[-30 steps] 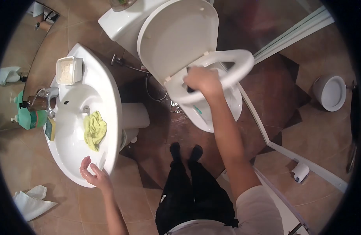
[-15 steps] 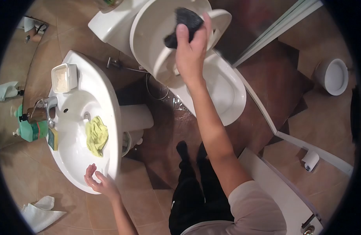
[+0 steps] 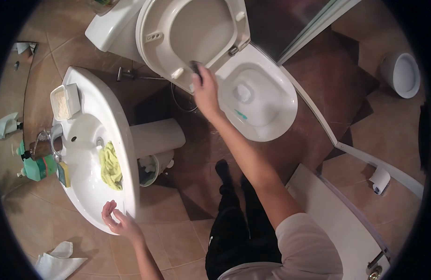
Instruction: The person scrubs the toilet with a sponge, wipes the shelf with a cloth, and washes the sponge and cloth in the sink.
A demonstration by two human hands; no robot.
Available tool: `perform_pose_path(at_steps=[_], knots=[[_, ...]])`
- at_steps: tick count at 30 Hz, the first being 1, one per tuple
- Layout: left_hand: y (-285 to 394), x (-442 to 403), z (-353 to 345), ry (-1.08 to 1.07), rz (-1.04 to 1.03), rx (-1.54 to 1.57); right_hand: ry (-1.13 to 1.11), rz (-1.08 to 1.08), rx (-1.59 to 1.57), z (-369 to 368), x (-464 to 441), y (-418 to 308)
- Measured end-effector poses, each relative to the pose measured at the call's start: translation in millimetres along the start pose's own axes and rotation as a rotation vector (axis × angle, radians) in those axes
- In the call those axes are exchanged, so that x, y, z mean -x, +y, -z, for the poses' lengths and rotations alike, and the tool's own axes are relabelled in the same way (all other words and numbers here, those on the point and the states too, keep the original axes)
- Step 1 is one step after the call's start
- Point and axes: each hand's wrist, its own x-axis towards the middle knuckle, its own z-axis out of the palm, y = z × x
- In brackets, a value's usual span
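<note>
In my right hand (image 3: 207,93) is a dark cloth (image 3: 195,69), mostly hidden by my fingers. It is at the lower left edge of the raised toilet seat (image 3: 165,51), near a small white bumper. Behind the seat stands the lid (image 3: 196,25). Below lies the toilet bowl (image 3: 276,112), with a turquoise streak (image 3: 241,114) on its inner wall. My left hand (image 3: 119,221) hovers at the near rim of the washbasin (image 3: 82,203), fingers loosely curled and holding nothing. A yellow-green cloth (image 3: 110,167) lies crumpled in the basin.
A white tub (image 3: 65,102) sits on the basin corner beside the tap (image 3: 55,140). By the tap are a sponge (image 3: 63,174) and a green bottle (image 3: 38,168). A bin (image 3: 150,170) stands under the basin. At right are a glass-door frame (image 3: 313,32) and a paper roll (image 3: 380,179).
My right hand has moved down and left with the dark cloth. The seat, tilted away from the lid before, now rests back against it. My left hand has hardly moved.
</note>
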Motion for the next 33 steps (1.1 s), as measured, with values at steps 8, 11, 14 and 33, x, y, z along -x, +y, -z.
perform_pose_path(at_steps=[8, 11, 14, 33], knots=[[1.4, 2.4, -0.5, 0.030, 0.032, 0.013, 0.002, 0.367, 0.087, -77.8, -16.7, -19.8], [4.2, 1.4, -0.1, 0.029, 0.040, -0.013, -0.067, 0.302, 0.048, -54.5, 22.1, 32.5], [9.0, 2.7, -1.6, 0.029, 0.043, -0.031, -0.005, -0.192, 0.137, -17.1, 47.8, 90.8], [-7.7, 5.9, 5.0, 0.016, -0.111, -0.121, 0.101, -0.352, -0.010, -66.4, 10.5, 128.1]])
